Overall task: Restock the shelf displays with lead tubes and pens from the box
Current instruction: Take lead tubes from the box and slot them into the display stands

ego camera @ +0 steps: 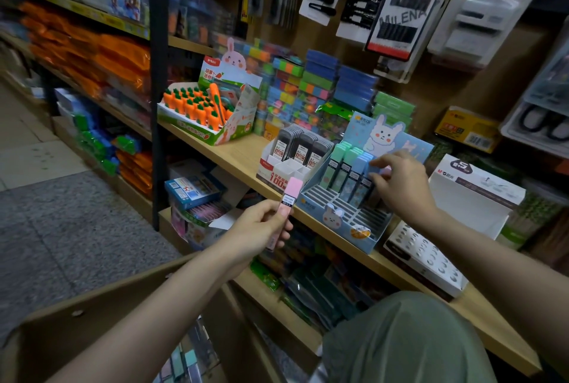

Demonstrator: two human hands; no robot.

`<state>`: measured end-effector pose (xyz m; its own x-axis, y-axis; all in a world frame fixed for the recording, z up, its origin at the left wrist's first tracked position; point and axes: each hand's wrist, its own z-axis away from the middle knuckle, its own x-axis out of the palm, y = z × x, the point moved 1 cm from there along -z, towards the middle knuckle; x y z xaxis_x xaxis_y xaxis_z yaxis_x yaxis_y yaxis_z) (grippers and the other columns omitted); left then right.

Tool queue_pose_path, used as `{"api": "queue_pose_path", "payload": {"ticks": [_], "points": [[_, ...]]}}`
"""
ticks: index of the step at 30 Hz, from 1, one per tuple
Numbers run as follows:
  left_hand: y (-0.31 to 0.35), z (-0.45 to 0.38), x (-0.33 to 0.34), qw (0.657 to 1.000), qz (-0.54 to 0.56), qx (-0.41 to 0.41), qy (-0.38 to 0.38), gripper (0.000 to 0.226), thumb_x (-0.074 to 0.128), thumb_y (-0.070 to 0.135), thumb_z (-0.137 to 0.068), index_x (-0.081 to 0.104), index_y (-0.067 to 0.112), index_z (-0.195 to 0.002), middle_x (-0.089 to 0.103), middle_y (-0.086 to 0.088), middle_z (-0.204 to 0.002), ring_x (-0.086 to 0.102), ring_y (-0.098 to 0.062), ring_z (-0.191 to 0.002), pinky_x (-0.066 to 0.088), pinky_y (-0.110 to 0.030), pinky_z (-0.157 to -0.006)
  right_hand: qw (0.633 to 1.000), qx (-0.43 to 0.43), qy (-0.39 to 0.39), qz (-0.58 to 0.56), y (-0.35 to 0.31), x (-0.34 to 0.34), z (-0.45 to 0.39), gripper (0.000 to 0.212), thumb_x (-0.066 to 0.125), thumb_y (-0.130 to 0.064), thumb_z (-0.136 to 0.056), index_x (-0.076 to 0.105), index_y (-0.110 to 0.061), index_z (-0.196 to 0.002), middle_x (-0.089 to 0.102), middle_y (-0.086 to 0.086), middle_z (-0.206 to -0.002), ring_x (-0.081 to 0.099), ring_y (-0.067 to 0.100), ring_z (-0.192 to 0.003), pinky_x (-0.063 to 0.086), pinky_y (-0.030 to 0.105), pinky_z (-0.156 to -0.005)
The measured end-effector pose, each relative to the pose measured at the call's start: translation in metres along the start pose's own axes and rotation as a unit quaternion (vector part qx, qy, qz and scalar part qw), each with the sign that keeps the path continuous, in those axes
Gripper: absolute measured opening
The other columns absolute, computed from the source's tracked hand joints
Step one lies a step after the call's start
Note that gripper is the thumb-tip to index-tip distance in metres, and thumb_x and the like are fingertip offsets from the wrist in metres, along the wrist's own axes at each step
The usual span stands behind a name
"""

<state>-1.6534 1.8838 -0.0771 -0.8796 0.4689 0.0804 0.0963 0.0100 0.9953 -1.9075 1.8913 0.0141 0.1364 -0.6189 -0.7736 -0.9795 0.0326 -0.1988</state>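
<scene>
Pink plastic catches the eye first: the left hand [261, 227] holds a pink lead tube [287, 204] upright, fingers and thumb wrapped round its lower half, hovering just in front of the blue bunny display [345, 213] and a little to its left. That display sits on the wooden shelf [246, 154], tilted back, its slotted tray showing bare slots along the front rows. Up in its back rows stand mint-green lead tubes [334, 164] and blue lead tubes [358, 174], packed side by side. Over at the display's right rear corner, the right hand [400, 182] is in among the tubes, fingers bent and pinching down on something at the end of the back row; a sliver of pink shows beside the thumb, though whether that is another tube in its grip I cannot tell. Directly left of the bunny display, touching or nearly so, is a white display of grey lead cases [303, 142] with red price stickers. Further left of it on the same shelf stands the carrot display [200, 108], full of orange carrot shapes with green tops. Right of the bunny display sits a white carton [474, 191]. Below and in front of it, at the bottom edge of the view, the cardboard box [101, 305] gapes open with pale tubes showing inside.
</scene>
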Motion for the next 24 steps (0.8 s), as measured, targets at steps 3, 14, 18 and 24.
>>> {"api": "queue_pose_path", "payload": {"ticks": [3,14,18,24], "points": [[0.000,0.001,0.000,1.000,0.002,0.002,-0.004,0.021,0.049,0.026,-0.100,0.062,0.014,-0.110,0.063,-0.004,-0.092,0.060,-0.010,-0.079,0.052,-0.022,-0.069,1.000,-0.007,0.000,0.016,-0.001,0.000,0.002,0.025,0.066,-0.016,-0.090,0.070,-0.007,-0.113,0.061,0.010,-0.111,0.060,0.022,-0.089,0.042,0.029,-0.078],[0.006,-0.012,0.023,0.999,-0.002,0.027,-0.024,0.023,0.050,0.030,-0.099,0.063,0.017,-0.114,0.063,0.004,-0.084,0.060,-0.006,-0.076,0.051,-0.021,-0.069,0.912,0.015,-0.267,-0.311,-0.057,-0.015,-0.004,0.036,0.071,-0.032,-0.082,0.066,-0.022,-0.116,0.073,-0.001,-0.092,0.073,0.011,-0.078,0.059,0.021,-0.069],[0.022,-0.030,0.044,0.999,0.002,0.033,-0.023,0.021,0.049,0.027,-0.100,0.063,0.014,-0.109,0.064,0.003,-0.083,0.061,-0.005,-0.073,0.051,-0.020,-0.068,0.923,-0.012,-0.251,-0.290,-0.056,-0.021,-0.013,0.022,0.076,-0.019,-0.083,0.072,-0.017,-0.104,0.075,0.002,-0.087,0.074,0.018,-0.078,0.061,0.030,-0.075],[0.028,-0.050,0.067,0.940,-0.292,0.157,0.079,0.029,0.052,0.036,-0.098,0.053,0.023,-0.124,0.056,0.006,-0.118,0.053,-0.006,-0.111,0.045,-0.023,-0.093,0.944,0.037,-0.177,-0.277,-0.012,-0.058,-0.035,0.020,0.078,-0.018,-0.079,0.072,-0.023,-0.098,0.074,-0.002,-0.084,0.074,0.011,-0.071,0.060,0.024,-0.067]]}}
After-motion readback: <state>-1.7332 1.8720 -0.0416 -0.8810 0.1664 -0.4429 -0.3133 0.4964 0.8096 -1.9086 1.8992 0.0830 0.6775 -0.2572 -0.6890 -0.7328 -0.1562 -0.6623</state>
